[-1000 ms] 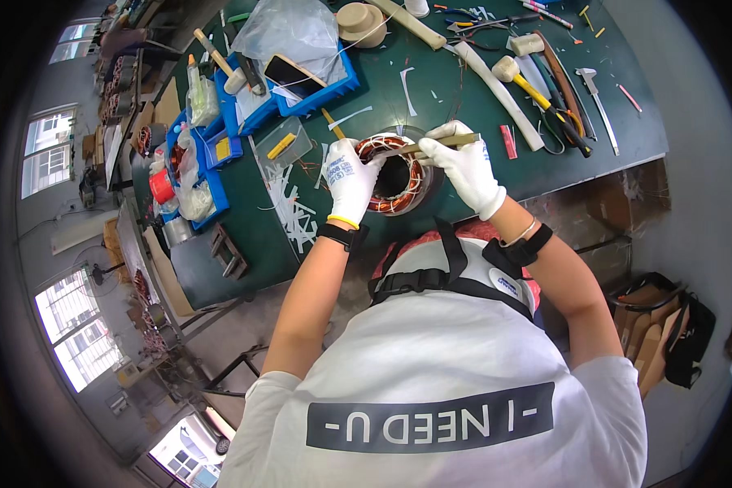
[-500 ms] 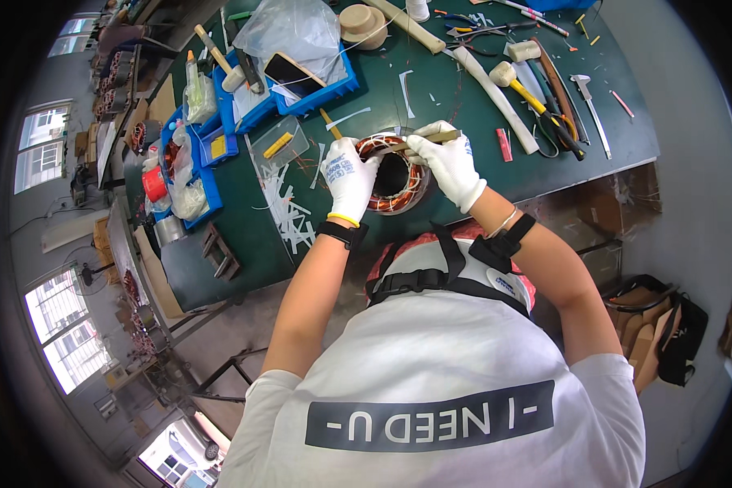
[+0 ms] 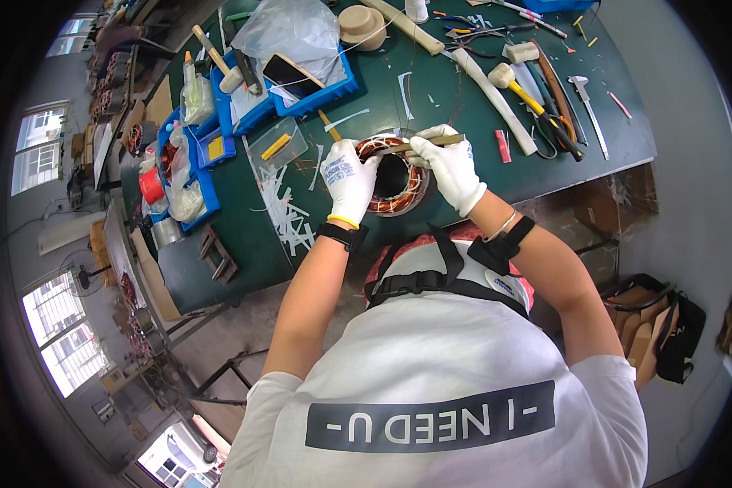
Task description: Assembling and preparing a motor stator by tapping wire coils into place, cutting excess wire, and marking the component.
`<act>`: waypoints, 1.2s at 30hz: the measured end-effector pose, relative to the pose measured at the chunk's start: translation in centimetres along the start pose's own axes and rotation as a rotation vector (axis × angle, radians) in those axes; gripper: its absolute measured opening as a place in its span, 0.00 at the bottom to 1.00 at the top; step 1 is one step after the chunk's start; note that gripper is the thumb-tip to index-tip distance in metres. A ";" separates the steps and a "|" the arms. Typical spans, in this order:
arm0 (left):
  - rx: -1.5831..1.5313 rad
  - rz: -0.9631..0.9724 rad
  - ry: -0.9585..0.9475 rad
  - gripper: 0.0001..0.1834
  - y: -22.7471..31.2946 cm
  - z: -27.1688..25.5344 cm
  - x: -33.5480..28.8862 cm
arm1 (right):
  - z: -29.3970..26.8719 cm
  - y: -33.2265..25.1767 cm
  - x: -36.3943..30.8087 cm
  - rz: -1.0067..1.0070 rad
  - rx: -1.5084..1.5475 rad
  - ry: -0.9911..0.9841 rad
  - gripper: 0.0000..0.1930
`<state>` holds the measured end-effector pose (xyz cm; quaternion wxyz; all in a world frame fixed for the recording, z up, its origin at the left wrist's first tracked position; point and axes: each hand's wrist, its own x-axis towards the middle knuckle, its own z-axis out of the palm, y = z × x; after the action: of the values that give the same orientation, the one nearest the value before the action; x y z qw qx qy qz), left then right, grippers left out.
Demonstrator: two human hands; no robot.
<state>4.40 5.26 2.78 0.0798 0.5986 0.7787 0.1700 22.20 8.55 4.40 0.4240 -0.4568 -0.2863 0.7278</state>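
Gripped in your right hand's (image 3: 455,175) closed fingers, a flat tan stick (image 3: 450,140) reaches over the copper-wound ring (image 3: 416,180), upper centre of the frame; your left hand (image 3: 350,183) touches the ring's left side, its hold unclear.

On the white shirt (image 3: 464,366), between 5 and 6 o'clock of the view's centre, a dark rectangular band (image 3: 431,416) carries one line of large, pale block capitals, legible though upside down. The gloved left hand (image 3: 350,183), between 11 and 12 o'clock, bears blue print (image 3: 338,169), too small to read reliably. A pale patch (image 3: 506,285) at the waist, between 3 and 4 o'clock, shows small blue lettering, likewise unclear.
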 end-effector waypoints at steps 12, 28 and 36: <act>-0.023 -0.022 -0.010 0.21 -0.2 -0.3 -0.6 | -1.0 -0.2 0.7 0.034 -0.039 -0.103 0.10; 0.254 0.169 -0.222 0.16 -7.0 -6.9 -5.9 | -11.8 0.5 7.9 0.460 0.642 0.305 0.16; 0.242 0.151 0.024 0.04 -10.3 -7.3 -8.8 | -4.1 -3.4 3.0 0.075 -0.567 -0.427 0.19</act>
<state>-4.96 -6.75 5.13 -0.0155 0.6585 0.7473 0.0877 26.50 12.97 4.16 0.1837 -0.4040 -0.5422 0.7135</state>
